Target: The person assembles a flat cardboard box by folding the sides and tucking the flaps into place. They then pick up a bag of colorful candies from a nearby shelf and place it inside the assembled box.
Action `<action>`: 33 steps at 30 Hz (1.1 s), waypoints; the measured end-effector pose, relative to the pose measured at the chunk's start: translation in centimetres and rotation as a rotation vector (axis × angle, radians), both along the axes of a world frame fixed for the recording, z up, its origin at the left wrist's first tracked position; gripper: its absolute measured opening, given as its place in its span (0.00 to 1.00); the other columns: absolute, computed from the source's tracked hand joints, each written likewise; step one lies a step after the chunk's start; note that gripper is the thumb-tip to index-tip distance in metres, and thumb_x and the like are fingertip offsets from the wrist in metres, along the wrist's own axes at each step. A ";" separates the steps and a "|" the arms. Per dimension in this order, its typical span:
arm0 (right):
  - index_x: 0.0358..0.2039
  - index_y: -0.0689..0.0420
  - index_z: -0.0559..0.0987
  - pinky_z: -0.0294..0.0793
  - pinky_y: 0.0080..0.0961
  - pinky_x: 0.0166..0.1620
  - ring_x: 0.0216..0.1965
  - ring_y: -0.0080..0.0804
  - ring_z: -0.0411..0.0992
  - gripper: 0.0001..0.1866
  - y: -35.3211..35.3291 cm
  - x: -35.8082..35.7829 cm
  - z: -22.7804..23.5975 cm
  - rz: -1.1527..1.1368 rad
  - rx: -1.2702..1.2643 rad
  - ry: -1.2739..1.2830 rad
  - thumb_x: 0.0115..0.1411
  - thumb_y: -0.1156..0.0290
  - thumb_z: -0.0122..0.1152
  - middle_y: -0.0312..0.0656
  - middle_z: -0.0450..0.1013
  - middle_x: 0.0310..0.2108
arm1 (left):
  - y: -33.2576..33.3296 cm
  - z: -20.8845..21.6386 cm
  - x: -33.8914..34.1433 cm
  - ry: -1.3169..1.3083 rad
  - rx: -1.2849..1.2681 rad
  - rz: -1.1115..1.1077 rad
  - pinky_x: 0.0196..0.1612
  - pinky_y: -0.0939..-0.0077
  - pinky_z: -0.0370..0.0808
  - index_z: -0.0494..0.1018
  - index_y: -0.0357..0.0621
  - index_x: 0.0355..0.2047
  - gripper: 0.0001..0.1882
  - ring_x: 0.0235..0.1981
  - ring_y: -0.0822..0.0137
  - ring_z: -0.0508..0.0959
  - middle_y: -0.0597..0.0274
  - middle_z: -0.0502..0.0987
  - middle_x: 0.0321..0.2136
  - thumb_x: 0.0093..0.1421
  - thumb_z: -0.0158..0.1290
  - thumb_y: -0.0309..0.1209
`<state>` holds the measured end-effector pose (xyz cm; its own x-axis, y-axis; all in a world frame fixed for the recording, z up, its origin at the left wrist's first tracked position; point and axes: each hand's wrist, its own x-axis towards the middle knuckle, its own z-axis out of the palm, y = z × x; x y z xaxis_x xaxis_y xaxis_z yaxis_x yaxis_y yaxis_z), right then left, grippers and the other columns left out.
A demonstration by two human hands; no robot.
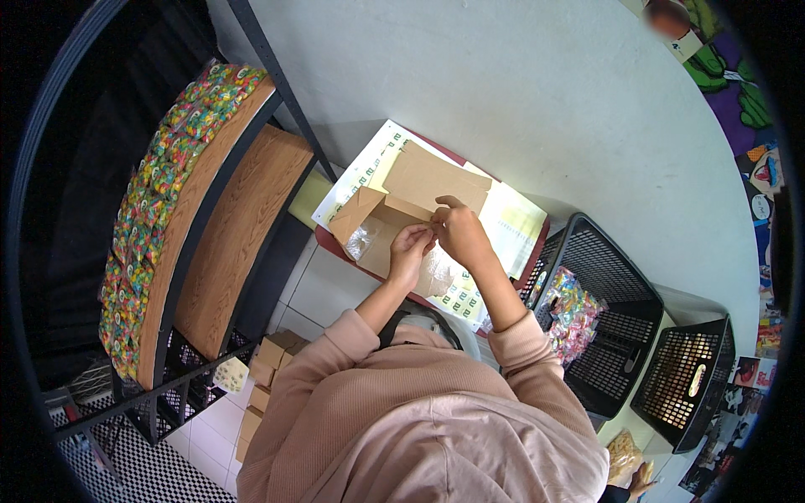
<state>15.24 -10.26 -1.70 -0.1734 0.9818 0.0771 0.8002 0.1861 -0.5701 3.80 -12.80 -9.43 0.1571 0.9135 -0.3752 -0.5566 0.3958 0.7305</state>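
An open brown cardboard box (402, 207) lies on the table, with its lid flap folded back toward the wall. My left hand (409, 253) is over the box's near right part, thumb and fingers pinched together. Against its fingertips, my right hand (461, 233) pinches too, one finger bent up and outward. Whatever is between the fingertips is too small to make out. Clear crinkled plastic (360, 241) shows inside the box's left end. More clear plastic (438, 275) lies below my hands, toward the table's near edge.
Printed white and yellow sheets (520, 226) cover the table. At left, a wooden shelf (243, 226) holds bags of colourful candy (168, 180). Right of me stand a black crate (616, 260) with wrapped sweets (574, 314) and a smaller crate (688, 377). Another person's hand (642, 479) shows lower right.
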 end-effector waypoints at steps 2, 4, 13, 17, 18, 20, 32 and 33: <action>0.23 0.64 0.78 0.73 0.33 0.39 0.34 0.49 0.72 0.06 0.0 -0.2 0.0 0.007 0.001 -0.020 0.42 0.80 0.54 0.52 0.71 0.40 | 0.0 0.1 0.0 0.005 0.016 0.012 0.39 0.78 0.69 0.66 0.38 0.37 0.08 0.34 0.73 0.71 0.62 0.72 0.32 0.56 0.48 0.24; 0.23 0.64 0.78 0.73 0.34 0.39 0.34 0.49 0.72 0.06 0.0 -0.3 -0.1 0.010 0.012 -0.031 0.42 0.80 0.54 0.52 0.71 0.40 | -0.1 0.1 0.0 0.007 0.017 0.031 0.39 0.79 0.69 0.66 0.38 0.37 0.08 0.33 0.73 0.72 0.62 0.72 0.32 0.56 0.48 0.23; 0.22 0.64 0.77 0.73 0.33 0.40 0.35 0.48 0.73 0.06 0.5 -0.4 0.6 0.043 -0.100 -0.058 0.42 0.80 0.54 0.52 0.71 0.41 | 0.0 0.4 -0.2 0.120 0.097 0.009 0.39 0.80 0.70 0.66 0.38 0.36 0.07 0.34 0.73 0.72 0.62 0.72 0.33 0.56 0.47 0.22; 0.25 0.64 0.77 0.73 0.33 0.40 0.35 0.48 0.73 0.06 -0.1 -0.1 0.3 0.036 0.055 0.075 0.43 0.80 0.55 0.51 0.70 0.42 | 0.3 0.7 -0.3 0.021 0.056 0.017 0.40 0.79 0.70 0.65 0.38 0.36 0.07 0.35 0.72 0.72 0.61 0.72 0.33 0.57 0.47 0.22; 0.25 0.64 0.77 0.73 0.33 0.40 0.35 0.48 0.73 0.06 -0.2 -0.2 0.3 0.030 0.063 0.097 0.43 0.80 0.55 0.51 0.70 0.43 | 0.5 0.7 -0.4 0.018 0.058 0.022 0.41 0.79 0.70 0.65 0.38 0.37 0.07 0.35 0.72 0.72 0.61 0.72 0.33 0.57 0.47 0.22; 0.26 0.64 0.77 0.73 0.33 0.39 0.35 0.48 0.73 0.06 -0.7 -0.1 0.4 0.017 0.072 0.139 0.45 0.79 0.56 0.51 0.70 0.43 | 0.4 0.6 -0.3 0.016 0.058 0.031 0.41 0.78 0.70 0.65 0.38 0.36 0.07 0.35 0.72 0.73 0.61 0.72 0.34 0.57 0.47 0.22; 0.25 0.63 0.77 0.74 0.33 0.37 0.32 0.47 0.73 0.05 -1.0 -0.6 -0.9 -0.035 0.117 0.070 0.46 0.78 0.56 0.50 0.71 0.42 | 0.4 0.0 -0.2 0.090 0.103 0.029 0.41 0.79 0.70 0.66 0.38 0.35 0.06 0.35 0.73 0.73 0.62 0.73 0.32 0.57 0.47 0.23; 0.25 0.63 0.77 0.74 0.32 0.37 0.32 0.47 0.73 0.05 -1.0 -0.6 -1.0 -0.026 0.114 0.063 0.46 0.78 0.56 0.50 0.71 0.42 | 0.3 0.0 -0.2 0.097 0.110 0.035 0.41 0.79 0.70 0.66 0.38 0.35 0.06 0.34 0.73 0.73 0.62 0.73 0.32 0.57 0.48 0.23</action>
